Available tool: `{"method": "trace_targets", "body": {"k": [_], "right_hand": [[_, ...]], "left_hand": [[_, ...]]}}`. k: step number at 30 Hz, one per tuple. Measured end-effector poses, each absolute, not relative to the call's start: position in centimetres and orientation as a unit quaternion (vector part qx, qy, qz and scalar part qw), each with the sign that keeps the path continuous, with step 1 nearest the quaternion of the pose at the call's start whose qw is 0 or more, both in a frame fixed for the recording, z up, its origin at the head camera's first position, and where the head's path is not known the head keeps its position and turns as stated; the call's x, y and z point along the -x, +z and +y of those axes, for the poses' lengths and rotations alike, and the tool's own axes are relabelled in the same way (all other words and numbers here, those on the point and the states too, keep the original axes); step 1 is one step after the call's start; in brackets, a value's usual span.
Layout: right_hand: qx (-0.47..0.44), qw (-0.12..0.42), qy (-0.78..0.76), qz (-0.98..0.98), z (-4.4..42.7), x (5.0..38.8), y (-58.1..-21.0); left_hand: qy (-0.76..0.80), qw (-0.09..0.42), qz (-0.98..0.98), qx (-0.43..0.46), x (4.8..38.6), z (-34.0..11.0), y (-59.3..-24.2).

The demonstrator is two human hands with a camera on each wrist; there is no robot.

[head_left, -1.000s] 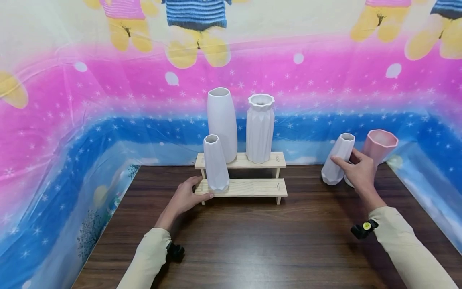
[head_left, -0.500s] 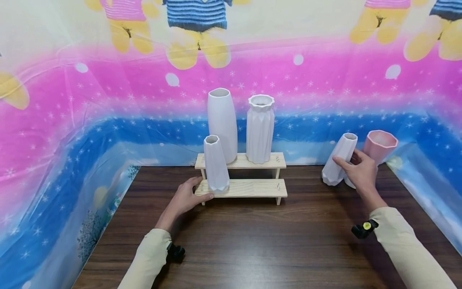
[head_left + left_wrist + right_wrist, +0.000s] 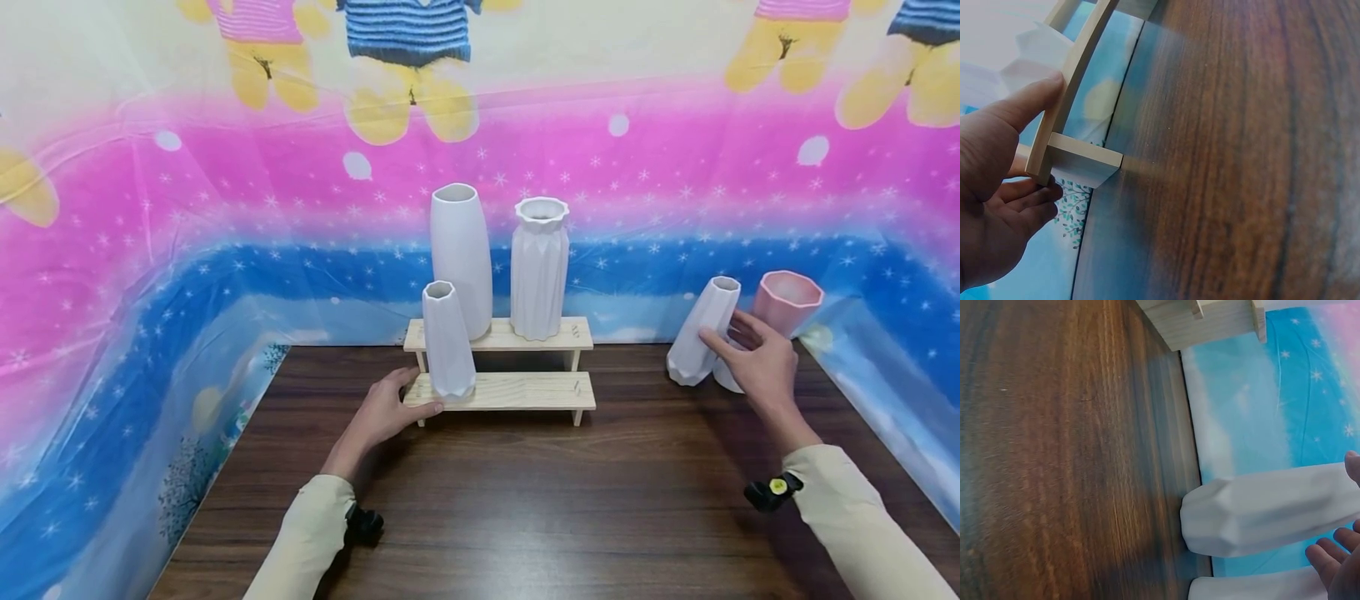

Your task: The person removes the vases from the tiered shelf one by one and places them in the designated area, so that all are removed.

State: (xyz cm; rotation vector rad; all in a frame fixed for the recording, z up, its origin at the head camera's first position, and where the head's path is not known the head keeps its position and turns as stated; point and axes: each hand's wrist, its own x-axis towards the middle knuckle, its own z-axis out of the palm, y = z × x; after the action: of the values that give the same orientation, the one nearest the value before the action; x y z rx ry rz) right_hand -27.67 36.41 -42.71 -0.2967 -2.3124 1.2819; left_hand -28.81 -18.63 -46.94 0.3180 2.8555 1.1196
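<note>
In the head view my left hand point(image 3: 384, 407) grips the left end of the two-step wooden stand point(image 3: 528, 390). The left wrist view shows its thumb point(image 3: 1044, 94) on the front edge and the fingers curled at the end. At the right, my right hand point(image 3: 763, 365) is beside a faceted white vase point(image 3: 699, 340) standing on the table, thumb near its side. In the right wrist view the fingers point(image 3: 1329, 559) are spread and look apart from that vase. Just behind the hand is a pink-topped vase with a white base point(image 3: 783, 307), partly hidden.
On the lower step stands another faceted white vase point(image 3: 448, 346). A tall smooth white vase point(image 3: 463, 250) and a ruffle-rimmed white vase point(image 3: 540, 275) occupy the upper step. Behind the dark wooden table point(image 3: 540, 500) hangs a printed cloth point(image 3: 300, 183).
My right hand has loosened from the white vase and drawn slightly right, its fingers now straighter. The left hand stays on the stand.
</note>
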Motion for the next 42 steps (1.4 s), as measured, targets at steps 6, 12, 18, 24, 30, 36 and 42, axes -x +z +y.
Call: {"method": "trace_targets", "body": {"k": [6, 12, 18, 24, 30, 36, 42], "right_hand": [[0.1, 0.239, 0.467, -0.845, 36.2, 26.2, -42.2], [0.099, 0.239, 0.449, -0.855, 35.4, 24.9, -41.8], [0.081, 0.251, 0.453, -0.852, 34.2, 24.2, -40.8], [0.049, 0.256, 0.463, -0.847, 33.2, 24.1, -40.2], [0.016, 0.263, 0.469, -0.843, 32.4, 24.2, -40.0], [-0.023, 0.265, 0.492, -0.829, 31.2, 24.2, -39.9], [-0.053, 0.258, 0.496, -0.828, 29.8, 24.5, -40.1]], "left_hand": [[0.365, 0.028, 0.925, -0.103, 28.9, -18.7, -46.8], [0.362, 0.027, 0.926, -0.102, 29.0, -18.7, -46.9], [0.359, 0.024, 0.927, -0.105, 29.1, -18.8, -47.0], [0.361, 0.023, 0.926, -0.106, 29.1, -18.8, -47.0], [0.365, 0.023, 0.924, -0.11, 29.1, -18.7, -47.1], [0.365, 0.022, 0.925, -0.107, 29.1, -18.7, -47.0], [0.366, 0.021, 0.924, -0.107, 29.0, -18.6, -47.0]]}}
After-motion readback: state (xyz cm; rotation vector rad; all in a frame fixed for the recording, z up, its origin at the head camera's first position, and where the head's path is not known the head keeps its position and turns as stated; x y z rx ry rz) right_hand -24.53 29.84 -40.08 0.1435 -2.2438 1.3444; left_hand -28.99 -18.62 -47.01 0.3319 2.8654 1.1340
